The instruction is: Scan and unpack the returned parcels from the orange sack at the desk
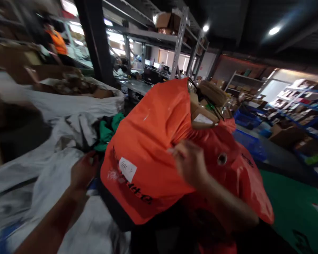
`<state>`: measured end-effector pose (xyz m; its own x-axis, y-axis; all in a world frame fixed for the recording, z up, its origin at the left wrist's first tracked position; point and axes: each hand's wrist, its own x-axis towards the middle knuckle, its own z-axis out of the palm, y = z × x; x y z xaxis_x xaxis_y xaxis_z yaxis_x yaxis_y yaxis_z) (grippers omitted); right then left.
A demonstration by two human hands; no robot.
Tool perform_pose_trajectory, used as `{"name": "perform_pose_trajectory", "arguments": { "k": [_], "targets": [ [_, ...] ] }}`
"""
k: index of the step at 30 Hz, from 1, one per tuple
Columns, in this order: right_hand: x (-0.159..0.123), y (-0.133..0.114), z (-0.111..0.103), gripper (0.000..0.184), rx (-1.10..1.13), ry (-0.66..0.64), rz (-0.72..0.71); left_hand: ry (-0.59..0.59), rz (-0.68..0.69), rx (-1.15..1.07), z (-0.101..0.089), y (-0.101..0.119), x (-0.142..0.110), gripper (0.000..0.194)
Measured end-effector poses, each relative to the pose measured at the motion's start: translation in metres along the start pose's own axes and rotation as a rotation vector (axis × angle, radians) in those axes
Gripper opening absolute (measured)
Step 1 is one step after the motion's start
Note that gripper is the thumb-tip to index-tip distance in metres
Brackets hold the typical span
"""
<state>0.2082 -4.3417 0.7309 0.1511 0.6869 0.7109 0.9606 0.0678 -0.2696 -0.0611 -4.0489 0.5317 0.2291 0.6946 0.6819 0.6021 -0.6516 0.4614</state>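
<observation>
A big orange bag [145, 137] with black lettering and a white label [127, 169] fills the middle of the head view. Its gathered mouth gapes at the upper right, showing cardboard packages [202, 116] inside. My right hand [190, 162] has its fingers pinched on the orange fabric below that mouth. At the bag's lower left side, my left hand [84, 169] is curled closed, but blur and angle hide what it grips. Against the right of the orange bag bulges a red bag [241, 169] with a metal eyelet. Green cloth [108, 130] lies just beyond my left hand.
White woven sacks [42, 187] heap up on the left, below a large white sack of cartons [76, 100]. A dark pillar [95, 42] rises behind. Blue bins [249, 141] and a green surface [291, 204] are to the right. A person in an orange vest [57, 42] stands far left.
</observation>
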Motion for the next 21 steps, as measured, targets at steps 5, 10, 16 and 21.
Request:
{"name": "perform_pose_trajectory", "arguments": {
  "k": [5, 10, 16, 21],
  "targets": [
    [-0.163, -0.159, -0.024, 0.038, 0.369, -0.562, -0.302, -0.287, 0.605, -0.138, -0.155, 0.202, -0.060, 0.048],
    [-0.295, -0.177, -0.081, 0.034, 0.420, -0.463, -0.202, -0.460, 0.767, 0.011, -0.213, 0.191, -0.168, 0.041],
    [-0.355, -0.184, -0.110, 0.055, -0.273, -0.715, -0.162, -0.359, 0.645, 0.007, -0.269, 0.151, -0.251, 0.036],
    [-0.372, -0.236, -0.125, 0.040, -0.424, -1.109, 0.009, -0.496, 0.601, -0.059, -0.310, 0.178, -0.313, 0.035]
  ]
}}
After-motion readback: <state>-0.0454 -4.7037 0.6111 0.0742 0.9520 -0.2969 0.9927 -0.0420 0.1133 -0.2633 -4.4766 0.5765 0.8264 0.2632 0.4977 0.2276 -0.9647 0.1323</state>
